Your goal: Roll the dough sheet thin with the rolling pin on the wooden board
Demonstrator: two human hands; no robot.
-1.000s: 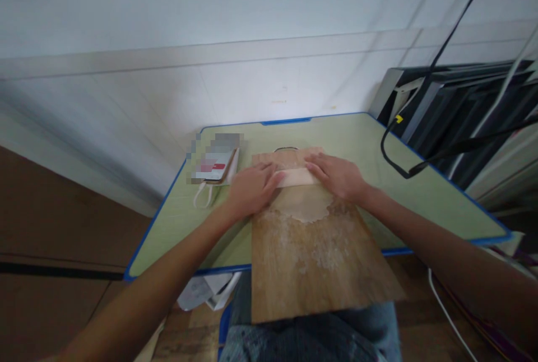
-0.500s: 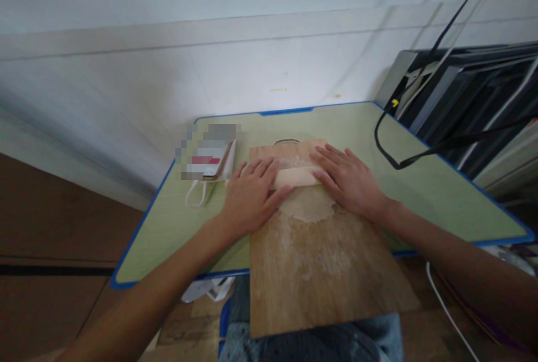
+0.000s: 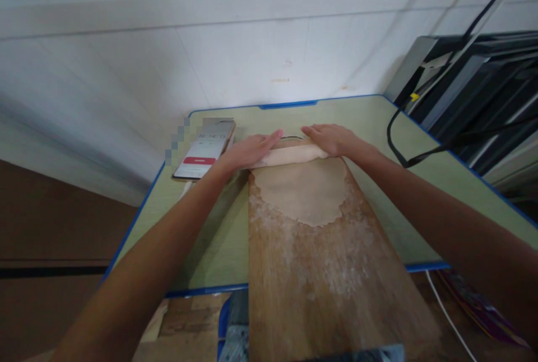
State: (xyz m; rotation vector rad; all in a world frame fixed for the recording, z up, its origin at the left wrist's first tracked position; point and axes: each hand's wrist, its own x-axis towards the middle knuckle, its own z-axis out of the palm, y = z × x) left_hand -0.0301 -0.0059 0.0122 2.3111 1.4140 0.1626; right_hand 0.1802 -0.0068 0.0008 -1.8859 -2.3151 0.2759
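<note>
A thin sheet of dough [image 3: 305, 191] with ragged edges lies on a floured wooden board [image 3: 328, 295]. Across its far end is a pale rolling pin [image 3: 294, 154], which looks wrapped in dough. My left hand [image 3: 256, 149] rests on the pin's left part, fingers stretched out and not wrapped round it. On the right part lies my right hand [image 3: 328, 137], its palm down and fingers extended. Both hands hide the pin's ends.
A phone [image 3: 205, 149] with a timer on its screen leans left of the board on the green table [image 3: 365, 112]. A black cable [image 3: 395, 152] hangs over the right side. Dark flat panels [image 3: 474, 93] stand beyond it. A wall [image 3: 260, 54] rises behind.
Both hands and the rolling pin have moved forward to the board's far end. More of the dough sheet is now exposed on the near side of the pin.
</note>
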